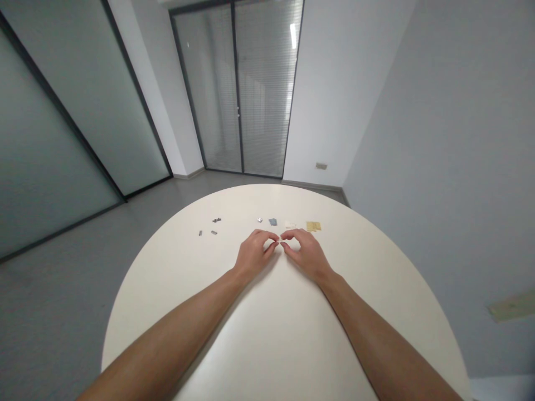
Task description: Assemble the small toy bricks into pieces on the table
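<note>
Over the middle of a round white table, my left hand (256,249) and my right hand (306,250) meet fingertip to fingertip. Each hand is closed in a pinch of thumb and forefinger. Between them is something tiny and pale, too small to name. Just beyond the fingers lie several small white pieces (290,224). Yellow flat pieces (313,226) rest past my right hand, and blue-grey flat pieces (273,221) lie behind the gap between the hands. A little shiny metallic cluster (259,220) is beyond my left hand.
On the table's (175,267) left side are a group of dark small parts (216,220) and two small grey parts, one at the left (200,233) and one nearer my hand (214,232). Behind the table stand a glass door with blinds (267,89) and a wall socket (321,166).
</note>
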Motion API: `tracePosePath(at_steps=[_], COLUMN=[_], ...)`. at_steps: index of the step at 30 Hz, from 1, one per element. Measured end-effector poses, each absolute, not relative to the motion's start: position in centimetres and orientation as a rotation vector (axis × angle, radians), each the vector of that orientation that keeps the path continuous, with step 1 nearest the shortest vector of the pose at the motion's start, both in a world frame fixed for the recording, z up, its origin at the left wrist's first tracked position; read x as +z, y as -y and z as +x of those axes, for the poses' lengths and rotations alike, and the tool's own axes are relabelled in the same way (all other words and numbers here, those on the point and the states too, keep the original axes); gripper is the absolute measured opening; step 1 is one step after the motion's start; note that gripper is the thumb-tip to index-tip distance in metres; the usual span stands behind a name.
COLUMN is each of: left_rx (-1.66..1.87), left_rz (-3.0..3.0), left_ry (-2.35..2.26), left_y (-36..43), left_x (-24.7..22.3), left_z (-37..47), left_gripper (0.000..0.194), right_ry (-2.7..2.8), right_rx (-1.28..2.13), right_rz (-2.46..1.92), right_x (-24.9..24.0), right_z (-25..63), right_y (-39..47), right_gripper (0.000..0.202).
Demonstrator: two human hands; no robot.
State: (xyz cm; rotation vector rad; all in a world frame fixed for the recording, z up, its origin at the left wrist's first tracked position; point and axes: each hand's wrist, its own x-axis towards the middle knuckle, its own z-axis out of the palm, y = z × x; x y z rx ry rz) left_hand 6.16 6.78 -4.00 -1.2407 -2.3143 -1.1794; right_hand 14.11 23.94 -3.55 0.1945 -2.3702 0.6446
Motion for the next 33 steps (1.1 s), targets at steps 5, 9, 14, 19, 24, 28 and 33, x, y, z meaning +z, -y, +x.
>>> tracePosePath(at_steps=[5, 9, 14, 19, 24, 28, 33], left_rx=[-1.201, -1.202, -1.206, -1.180, -1.184, -1.198, -1.194], left_rz=[-1.227, -1.225, -1.208, -1.230, -1.245, -1.263, -1.271], left_ry=[2.324, 2.321, 2.334, 2.308, 2.255, 2.218, 2.181], left_y=[-6.8, -6.8, -6.8, -6.7, -6.7, -6.8, -6.9], left_x=[-4.0, -3.9, -3.9, -3.9, -4.2, -4.5, -4.9], left_z=[6.2, 6.3, 6.4, 6.3, 6.1, 5.8, 5.5], left_gripper=[0.014, 0.013, 0.014, 0.013, 0.012, 0.012, 0.012], right_ry=[2.364, 2.355, 2.352, 2.353, 2.340, 2.334, 2.317], right_rx=[0.641, 0.634, 0.622, 0.618, 0.620, 0.613, 0.599], right_rz=[0.203, 0.203, 0.204, 0.205, 0.220, 0.240, 0.258], right_x=[-3.6, -3.6, -3.6, -3.5, -3.4, -3.4, -3.5], right_z=[14.1, 14.1, 14.1, 14.2, 14.3, 14.3, 14.2], right_y=[-24.0, -24.0, -24.0, -23.9, -23.8, -23.9, -23.9], right_gripper=[0.012, 0.012, 0.011, 0.011, 0.010, 0.010, 0.011])
